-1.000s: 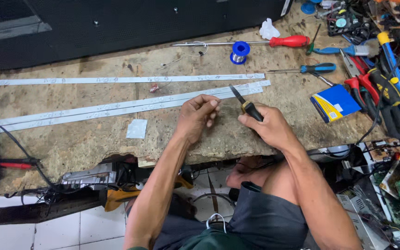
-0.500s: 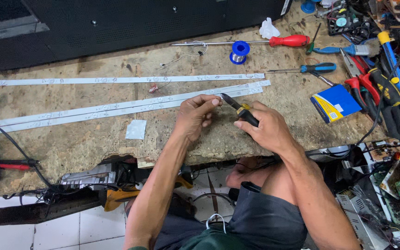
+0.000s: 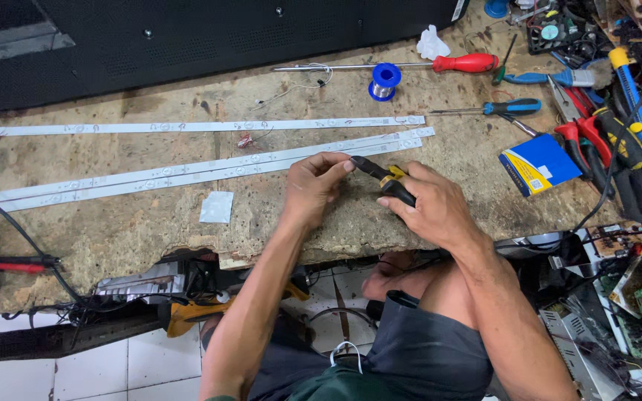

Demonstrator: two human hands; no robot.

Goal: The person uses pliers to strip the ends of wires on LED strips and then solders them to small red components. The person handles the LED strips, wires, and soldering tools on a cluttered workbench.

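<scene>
A small tool with a black-and-yellow handle [image 3: 389,180], lifted just above the worn wooden bench near its front edge beside the white strips, lies tilted with its dark tip pointing up-left.

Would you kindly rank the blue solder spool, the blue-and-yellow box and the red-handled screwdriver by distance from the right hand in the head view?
From the right hand:
1. Blue-and-yellow box, just to its right.
2. Blue solder spool, beyond it, slightly left.
3. Red-handled screwdriver, farthest, by the bench's back edge.
</scene>
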